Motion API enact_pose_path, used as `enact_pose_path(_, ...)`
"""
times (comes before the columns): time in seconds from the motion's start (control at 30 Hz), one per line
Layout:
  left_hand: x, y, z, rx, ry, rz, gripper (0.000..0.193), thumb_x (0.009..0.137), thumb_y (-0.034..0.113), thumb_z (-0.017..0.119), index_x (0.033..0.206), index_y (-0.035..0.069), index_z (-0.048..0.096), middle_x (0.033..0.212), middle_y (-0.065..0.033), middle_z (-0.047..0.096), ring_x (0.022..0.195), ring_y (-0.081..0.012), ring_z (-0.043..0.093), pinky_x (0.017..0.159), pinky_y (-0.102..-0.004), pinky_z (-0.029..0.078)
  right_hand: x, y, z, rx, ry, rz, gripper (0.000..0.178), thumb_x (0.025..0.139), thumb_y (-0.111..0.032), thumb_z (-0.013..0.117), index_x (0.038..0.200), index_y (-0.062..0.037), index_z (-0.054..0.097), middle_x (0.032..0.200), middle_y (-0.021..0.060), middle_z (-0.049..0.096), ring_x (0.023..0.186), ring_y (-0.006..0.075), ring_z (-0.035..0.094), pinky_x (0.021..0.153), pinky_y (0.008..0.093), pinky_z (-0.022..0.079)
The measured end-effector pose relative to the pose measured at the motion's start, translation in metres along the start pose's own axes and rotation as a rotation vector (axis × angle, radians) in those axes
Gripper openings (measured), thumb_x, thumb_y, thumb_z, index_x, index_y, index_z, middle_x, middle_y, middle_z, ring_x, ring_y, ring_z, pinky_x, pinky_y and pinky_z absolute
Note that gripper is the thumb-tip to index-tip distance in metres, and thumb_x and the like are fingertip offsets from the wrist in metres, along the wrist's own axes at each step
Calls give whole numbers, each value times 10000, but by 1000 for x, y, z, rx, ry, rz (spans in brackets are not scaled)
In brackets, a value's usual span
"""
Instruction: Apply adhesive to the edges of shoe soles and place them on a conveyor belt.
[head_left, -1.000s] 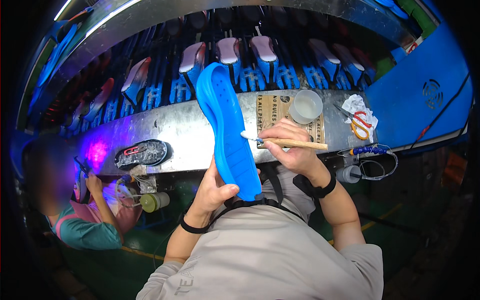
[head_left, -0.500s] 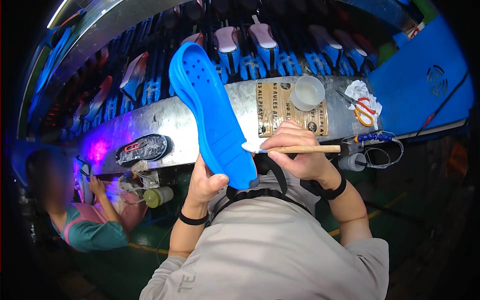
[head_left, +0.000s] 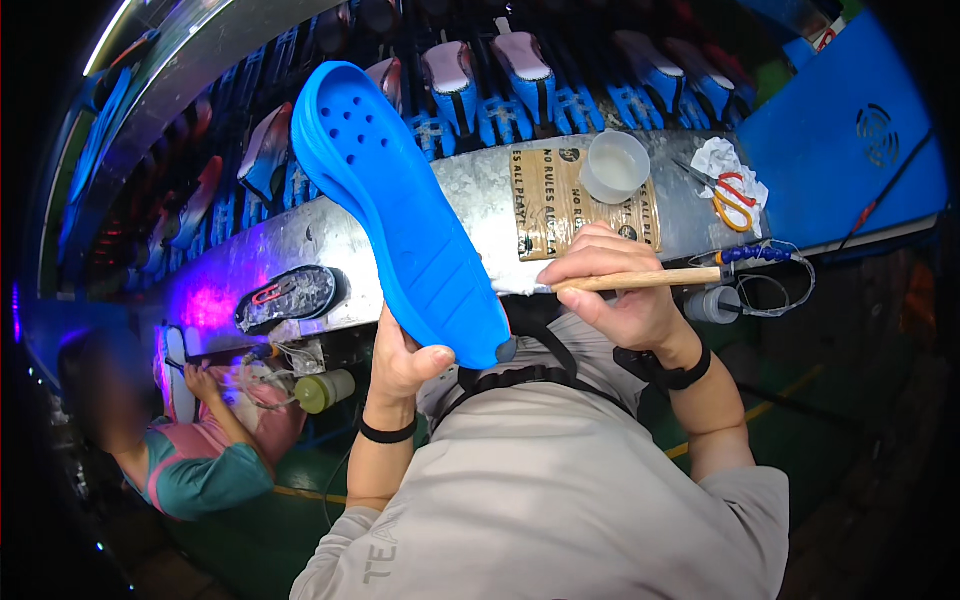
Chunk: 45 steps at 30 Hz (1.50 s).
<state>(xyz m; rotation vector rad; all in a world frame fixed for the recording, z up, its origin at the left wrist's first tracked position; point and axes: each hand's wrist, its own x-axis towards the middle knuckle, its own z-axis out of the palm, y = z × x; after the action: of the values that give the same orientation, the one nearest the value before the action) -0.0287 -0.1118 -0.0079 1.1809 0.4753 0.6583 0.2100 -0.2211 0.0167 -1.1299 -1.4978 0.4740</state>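
Blue sole [head_left: 400,220] gripped by left hand [head_left: 405,362], brush [head_left: 665,278] pinched by right hand [head_left: 632,312] near the front edge of the worktop [head_left: 485,195]; how much is brushed (no film shows) can't be told.

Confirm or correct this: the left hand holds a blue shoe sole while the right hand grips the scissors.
The tool is wrong: the head view shows the right hand gripping a wooden-handled brush. The left hand does hold the blue shoe sole.

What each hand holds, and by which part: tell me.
Left hand: the blue shoe sole, by its near end. Right hand: the wooden-handled brush, by its handle.
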Motion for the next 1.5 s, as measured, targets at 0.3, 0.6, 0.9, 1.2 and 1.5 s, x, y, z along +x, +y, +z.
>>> enact_pose_path(0.3,-8,-9,-12,-122,-5,-58,1073,729,449,884,1516,-38,341,1371,-200,587,1232,-316,631,1020,-444,542,-12,8,4,-17,1,47,136,832,-46,709,958,-11,745,851,114,718,755,263,636,731,369,487)
enact_pose_path(0.6,7,51,-35,-560,-390,-268,1129,737,532,848,1547,-36,306,1352,-304,563,1095,-418,681,890,-508,603,-43,37,6,278,508,358,187,986,-24,593,1150,29,664,1082,70,657,967,135,642,875,260,525)
enact_pose_path(0.9,208,263,-94,-748,-261,505,746,1075,454,408,1564,-65,190,1493,-435,342,1329,-573,479,1088,-541,492,-48,43,22,165,436,380,169,966,-54,636,1115,14,678,1026,53,643,879,113,603,796,246,477)
enact_pose_path(1.2,234,303,-232,415,496,585,491,1027,287,581,1339,-93,571,1255,-283,647,986,-383,724,777,-469,636,-59,49,29,232,397,487,149,963,-28,649,1091,15,710,1040,76,684,891,124,625,822,259,501)
enact_pose_path(1.5,193,409,-539,1644,1348,-14,1023,854,525,629,1627,71,137,1461,-399,468,1375,-491,493,1118,-554,399,-66,59,20,62,324,516,190,968,-113,675,1129,-23,722,1015,63,720,931,145,653,822,297,516)
